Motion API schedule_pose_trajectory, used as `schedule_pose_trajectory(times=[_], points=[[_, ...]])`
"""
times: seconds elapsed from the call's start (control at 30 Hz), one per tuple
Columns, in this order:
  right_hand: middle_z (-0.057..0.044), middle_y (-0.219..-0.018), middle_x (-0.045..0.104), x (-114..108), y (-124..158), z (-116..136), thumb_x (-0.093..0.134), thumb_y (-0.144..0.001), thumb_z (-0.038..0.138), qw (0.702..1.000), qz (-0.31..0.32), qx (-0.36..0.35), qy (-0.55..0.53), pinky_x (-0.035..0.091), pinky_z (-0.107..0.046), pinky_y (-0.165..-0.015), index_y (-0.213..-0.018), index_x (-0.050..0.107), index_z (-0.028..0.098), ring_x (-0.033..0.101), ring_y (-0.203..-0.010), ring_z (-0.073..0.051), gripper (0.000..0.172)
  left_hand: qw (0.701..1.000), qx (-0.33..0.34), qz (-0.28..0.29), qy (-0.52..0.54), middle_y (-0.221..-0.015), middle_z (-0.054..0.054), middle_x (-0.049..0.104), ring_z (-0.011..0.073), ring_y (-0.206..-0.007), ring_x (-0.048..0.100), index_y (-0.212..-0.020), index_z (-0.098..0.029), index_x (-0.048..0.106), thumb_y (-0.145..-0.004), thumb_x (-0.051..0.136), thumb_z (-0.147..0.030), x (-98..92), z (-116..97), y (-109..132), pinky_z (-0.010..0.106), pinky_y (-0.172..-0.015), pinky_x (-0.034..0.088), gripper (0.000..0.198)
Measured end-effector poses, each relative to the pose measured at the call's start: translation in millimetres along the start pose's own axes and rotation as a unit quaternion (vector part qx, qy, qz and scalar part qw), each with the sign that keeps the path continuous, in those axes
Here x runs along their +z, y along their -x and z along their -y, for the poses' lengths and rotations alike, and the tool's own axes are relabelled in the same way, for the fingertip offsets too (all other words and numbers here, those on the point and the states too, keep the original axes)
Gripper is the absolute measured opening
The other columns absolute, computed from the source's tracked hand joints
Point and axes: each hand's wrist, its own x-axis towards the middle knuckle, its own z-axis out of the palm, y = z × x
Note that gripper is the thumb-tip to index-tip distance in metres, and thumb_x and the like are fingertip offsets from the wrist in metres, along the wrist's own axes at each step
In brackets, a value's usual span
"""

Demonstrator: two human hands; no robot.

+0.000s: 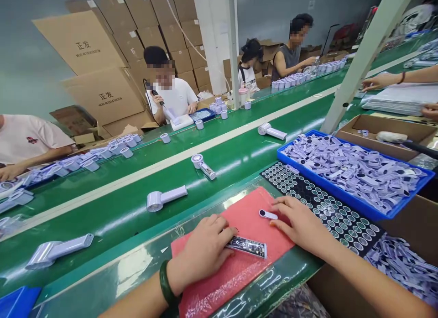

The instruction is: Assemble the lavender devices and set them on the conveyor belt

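Observation:
On a pink foam mat (212,263), my left hand (208,247) is wrapped round a handheld fan (251,247). Its handle sticks out to the right with a circuit board facing up, and its other end is hidden under my palm. My right hand (297,222) rests at the mat's right side, thumb and fingers apart. Between their tips lies a small pale cover (268,214) with a black oval at one end. Whether the fingertips touch it I cannot tell.
Beside the mat lies a black sheet of round stickers (321,204). A blue tray (345,172) holds many pale covers. Fans, one of them (204,166) with its board exposed, lie on the green conveyor belt (232,156). A slanted post (366,62) stands at right. Several people work nearby.

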Motion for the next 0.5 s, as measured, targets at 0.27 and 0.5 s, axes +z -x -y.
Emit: schedule_pose_trajectory(times=[0.27, 0.5], points=[[-0.003, -0.082, 0.056, 3.7, -8.5, 87.0, 0.040, -0.101, 0.026, 0.997, 0.025, -0.045, -0.063, 0.034, -0.039, -0.068, -0.089, 0.055, 0.020, 0.051, -0.075, -0.025, 0.021, 0.993, 0.005, -0.052, 0.110, -0.108, 0.007, 0.056, 0.0269, -0.100, 0.048, -0.113, -0.019, 0.055, -0.082, 0.079, -0.021, -2.4, 0.1, 4.2, 0.040, -0.092, 0.043, 0.039], [-0.003, -0.089, 0.058, 23.7, -8.1, 123.6, 0.060, -0.086, 0.012, 0.999, 0.031, -0.039, -0.004, 0.034, -0.038, -0.072, -0.091, 0.058, 0.018, 0.052, -0.081, -0.025, 0.008, 0.953, 0.039, -0.121, 0.273, -0.111, 0.007, 0.055, 0.0234, -0.104, 0.049, -0.109, -0.023, 0.057, -0.104, 0.047, -0.033, 7.2, 11.1, 14.0, 0.035, -0.091, 0.044, 0.015]])
